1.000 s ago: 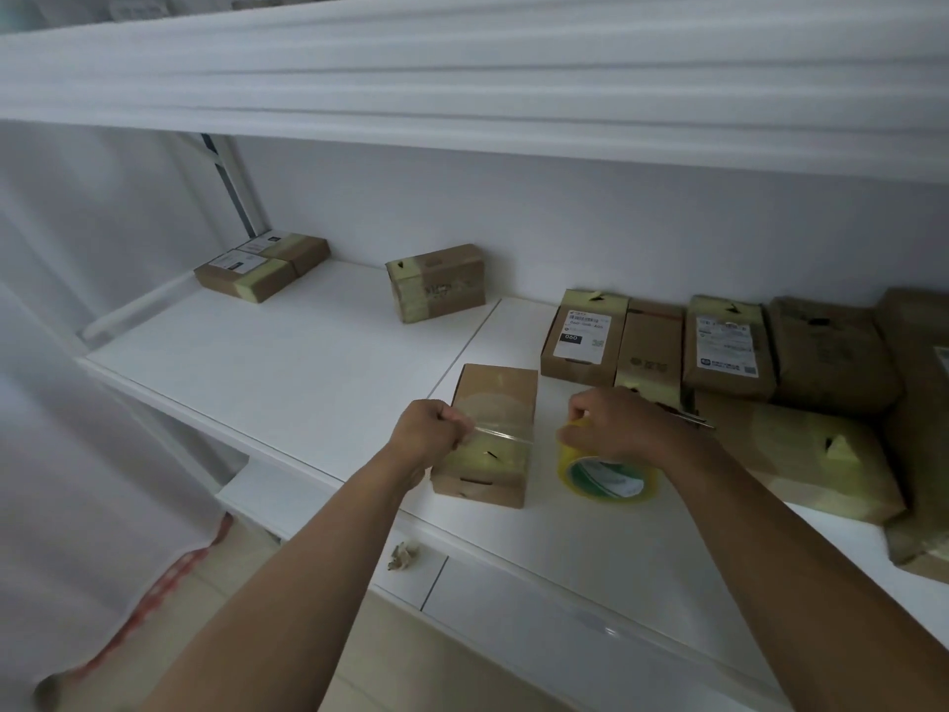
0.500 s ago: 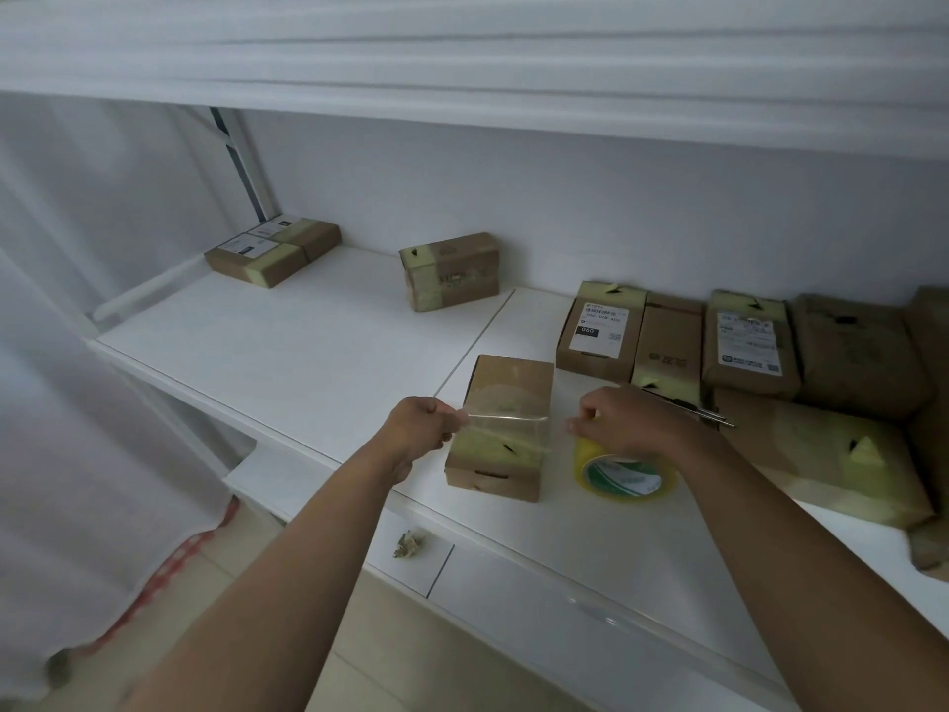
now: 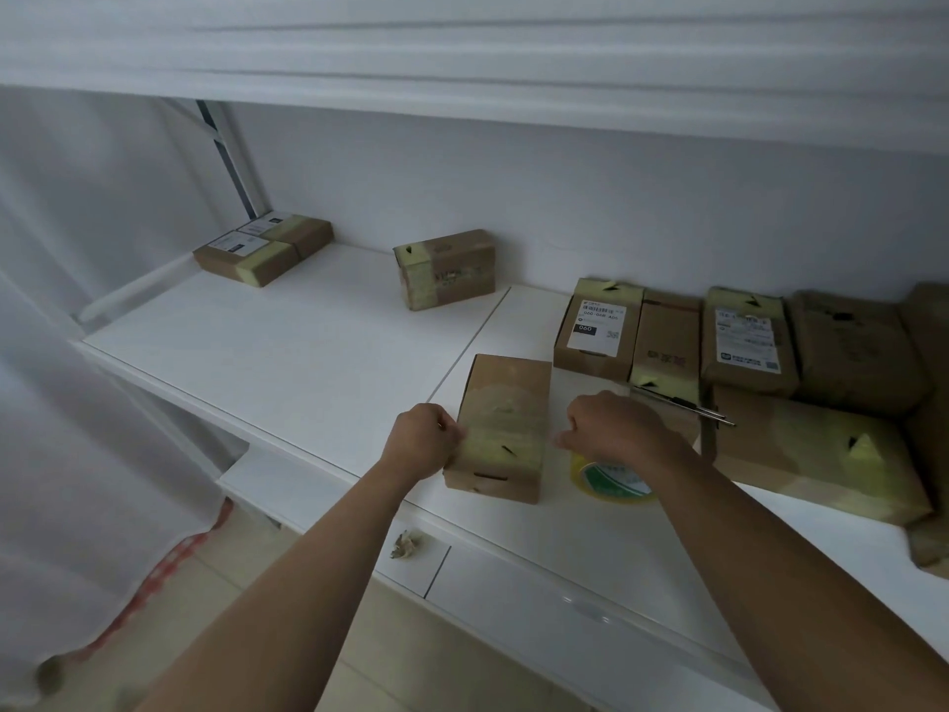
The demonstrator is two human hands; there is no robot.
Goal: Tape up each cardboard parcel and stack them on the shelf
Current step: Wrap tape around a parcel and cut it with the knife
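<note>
Down at the front edge of the white shelf (image 3: pixel 287 352), a small cardboard parcel (image 3: pixel 500 429) lies flat with a band of yellowish tape across its near end. The left hand (image 3: pixel 422 441) sits at the parcel's nine o'clock side, fingers curled and pinching the tape end against the left edge. The right hand (image 3: pixel 613 429) is at the parcel's three o'clock, fingers curled over the tape roll (image 3: pixel 611 480), a yellow ring with a green and white core resting on the shelf just beside the parcel. Whether a strip runs between the hands cannot be told. Behind the right hand, at about one o'clock, a thin metal tool (image 3: pixel 683 405) lies on a large flat parcel (image 3: pixel 816 454). Four more parcels (image 3: pixel 729 341) line the back wall at two o'clock. One taped parcel (image 3: pixel 445 269) stands at twelve o'clock, and a pair (image 3: pixel 263 249) sits at ten o'clock.
</note>
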